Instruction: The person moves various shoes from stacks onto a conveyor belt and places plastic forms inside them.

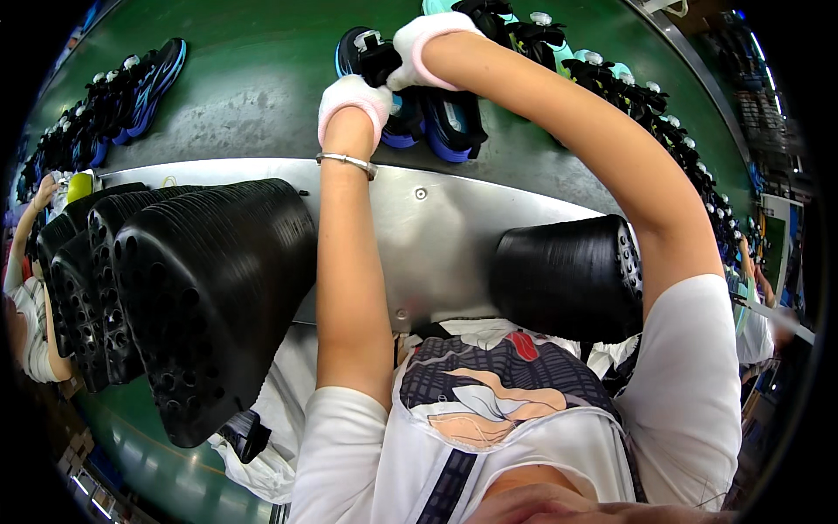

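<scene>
Both gloved hands reach onto the green belt point(262, 96); the left hand point(352, 105) and right hand point(419, 48) close on a black-and-blue shoe point(410, 113) (grip partly hidden); a loose hold might tip it against neighbouring shoes point(611, 79).

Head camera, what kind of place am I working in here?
Most likely a shoe factory assembly line. Rows of blue-and-black shoes ride a green conveyor belt, stacks of black soles sit at the metal bench edge, and both gloved hands, left hand and right hand, work on one shoe.

No packages, labels, signs, screens.
</scene>
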### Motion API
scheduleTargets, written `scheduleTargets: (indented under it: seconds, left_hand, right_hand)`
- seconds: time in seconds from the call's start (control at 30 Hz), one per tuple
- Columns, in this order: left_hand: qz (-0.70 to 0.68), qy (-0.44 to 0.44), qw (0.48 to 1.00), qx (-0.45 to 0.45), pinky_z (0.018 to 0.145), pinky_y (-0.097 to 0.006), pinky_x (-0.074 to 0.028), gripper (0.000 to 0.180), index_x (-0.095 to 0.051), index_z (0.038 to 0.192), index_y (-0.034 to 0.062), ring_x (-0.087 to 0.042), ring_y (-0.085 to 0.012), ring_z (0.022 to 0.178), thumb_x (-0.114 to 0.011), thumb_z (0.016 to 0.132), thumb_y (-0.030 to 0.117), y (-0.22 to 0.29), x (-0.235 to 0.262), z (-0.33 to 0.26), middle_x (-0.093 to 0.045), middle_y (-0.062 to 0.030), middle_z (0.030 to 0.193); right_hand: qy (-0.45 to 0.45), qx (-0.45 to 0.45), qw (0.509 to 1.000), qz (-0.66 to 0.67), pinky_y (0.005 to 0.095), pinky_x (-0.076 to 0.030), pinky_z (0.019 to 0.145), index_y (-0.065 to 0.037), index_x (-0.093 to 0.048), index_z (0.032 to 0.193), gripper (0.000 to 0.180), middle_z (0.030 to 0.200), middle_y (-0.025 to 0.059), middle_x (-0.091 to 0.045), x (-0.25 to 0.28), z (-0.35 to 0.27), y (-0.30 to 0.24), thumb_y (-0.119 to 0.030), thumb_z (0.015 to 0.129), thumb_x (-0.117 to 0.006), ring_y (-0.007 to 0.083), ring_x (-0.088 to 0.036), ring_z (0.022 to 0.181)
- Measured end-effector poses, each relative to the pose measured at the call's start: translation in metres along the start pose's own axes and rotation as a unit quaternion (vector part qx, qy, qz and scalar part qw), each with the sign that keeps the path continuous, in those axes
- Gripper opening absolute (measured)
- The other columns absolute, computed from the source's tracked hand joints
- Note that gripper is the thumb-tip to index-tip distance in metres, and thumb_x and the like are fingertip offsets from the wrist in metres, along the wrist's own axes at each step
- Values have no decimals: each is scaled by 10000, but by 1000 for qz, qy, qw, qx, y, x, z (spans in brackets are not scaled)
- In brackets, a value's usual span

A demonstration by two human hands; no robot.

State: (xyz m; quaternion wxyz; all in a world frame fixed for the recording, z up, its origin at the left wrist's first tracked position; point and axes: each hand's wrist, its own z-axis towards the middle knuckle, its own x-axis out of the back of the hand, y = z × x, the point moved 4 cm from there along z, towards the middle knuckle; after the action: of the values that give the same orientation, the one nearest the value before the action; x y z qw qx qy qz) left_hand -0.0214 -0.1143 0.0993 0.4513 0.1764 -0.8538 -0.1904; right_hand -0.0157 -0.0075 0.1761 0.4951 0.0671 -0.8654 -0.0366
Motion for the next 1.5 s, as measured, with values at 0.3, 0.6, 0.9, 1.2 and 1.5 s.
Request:
scheduleTargets:
  seconds: [0.3, 0.6, 0.9, 1.2, 1.5]
  left_hand:
    - [-33, -7, 999, -22, 887, -385, -501, 484, -648, 1109, 15, -624, -346, 1046, -677, 780, 369, -20, -14, 40, -653, -212, 1097]
    - [-44, 80, 994, -58, 876, -412, -501, 466, -669, 1086, 87, -619, -366, 1027, -621, 833, 476, -11, -6, 28, -666, -193, 1056]
    - [-71, 59, 995, -40, 916, -394, -487, 454, -577, 1159, -9, -614, -369, 1049, -650, 815, 280, -32, -9, 36, -644, -240, 1087]
    - [-70, 154, 985, -43, 845, -448, -482, 340, -627, 1060, 29, -597, -422, 993, -592, 851, 296, -20, 1, -2, -643, -253, 1025]
    - [15, 267, 956, -118, 868, -431, -488, 428, -539, 1270, 197, -604, -352, 1025, -607, 847, 201, -40, 25, -11, -643, -156, 1097]
  right_hand:
    - [-26, 10, 993, 111, 378, -514, 786, -28, -647, 1106, 561, 898, 170, -683, -36, 51, 12, -446, 736, -702, 304, -657, 881]
    - [29, -20, 995, 93, 379, -528, 837, -68, -678, 1080, 441, 1059, 159, -673, -44, 58, 5, -436, 851, -600, 326, -651, 981]
    - [48, -17, 988, 148, 380, -524, 837, -70, -676, 1092, 459, 1067, 164, -671, -36, 41, -1, -434, 827, -586, 325, -652, 969]
    - [86, 78, 979, 171, 393, -492, 863, -117, -599, 1222, 506, 1069, 138, -662, -4, 2, 13, -433, 829, -559, 313, -624, 994]
    - [266, 55, 960, 74, 385, -462, 896, -35, -626, 1100, 347, 1077, 149, -642, 16, -213, 112, -298, 889, -546, 314, -584, 1038]
